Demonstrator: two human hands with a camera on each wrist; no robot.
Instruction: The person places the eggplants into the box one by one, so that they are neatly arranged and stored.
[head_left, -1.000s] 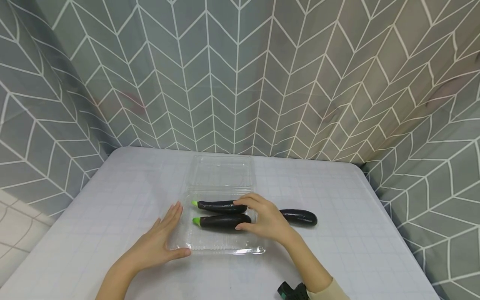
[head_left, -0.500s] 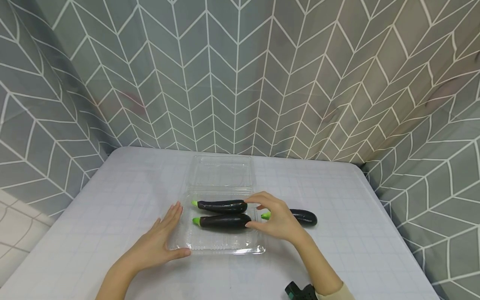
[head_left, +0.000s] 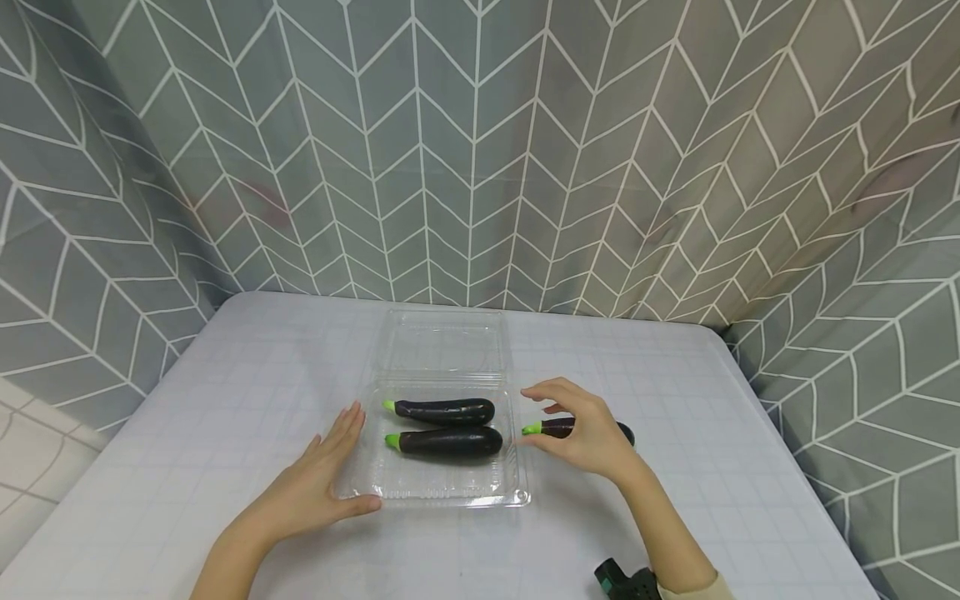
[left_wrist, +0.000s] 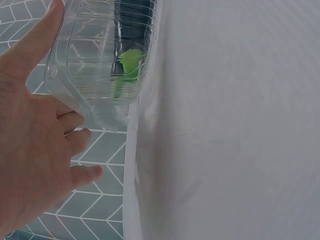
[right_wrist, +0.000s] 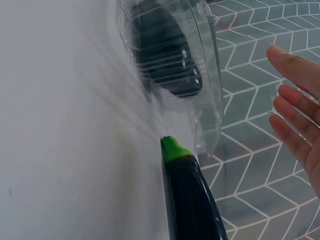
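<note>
A clear plastic clamshell box (head_left: 435, 488) lies with its lid folded back on the table. Inside its base are two dark eggplants with green stems, a slimmer one (head_left: 446, 412) behind a thicker one (head_left: 454, 443). My left hand (head_left: 311, 487) is at the box's left side, fingers straight, thumb at the front left corner. A third eggplant (head_left: 557, 427) lies on the table right of the box. Over it hovers my right hand (head_left: 588, 429), which hides its middle; fingers and thumb are spread apart with nothing between them. The right wrist view shows this eggplant (right_wrist: 192, 195) below the hand.
The raised lid (head_left: 442, 342) lies flat toward the back of the white table (head_left: 660, 375). A patterned curtain (head_left: 480, 167) surrounds the table at the back and sides. A black device (head_left: 628, 581) is strapped near my right sleeve.
My right hand has let go of the eggplants in the box and moved right, over the third eggplant. My left hand stays in place.
</note>
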